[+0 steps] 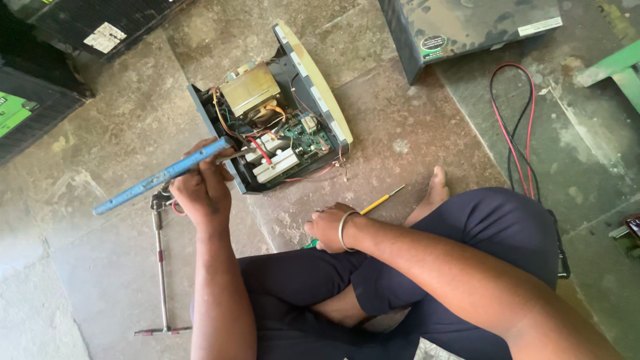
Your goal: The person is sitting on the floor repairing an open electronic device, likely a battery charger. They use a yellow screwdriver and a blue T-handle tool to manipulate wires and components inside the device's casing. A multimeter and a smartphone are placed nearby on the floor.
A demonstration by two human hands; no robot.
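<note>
My left hand (pixel 200 190) grips a long blue-handled tool (pixel 157 179), whose metal tip reaches into an opened electronic unit (pixel 273 133) on the floor. The unit shows a metal transformer block, a green circuit board, white parts and coloured wires; its cream front panel stands on the right side. My right hand (pixel 328 228) rests low on the floor in front of my crossed legs, fingers curled over a screwdriver (pixel 381 199) with a yellow shaft. A green end of the screwdriver pokes out on the hand's left side. A bangle sits on that wrist.
A metal T-handled rod (pixel 160 267) lies on the floor by my left arm. Red and black cables (pixel 513 127) loop at the right. A dark box (pixel 467 27) stands at the top, and dark cases (pixel 40 100) at the upper left. My bare foot (pixel 437 187) is near the unit.
</note>
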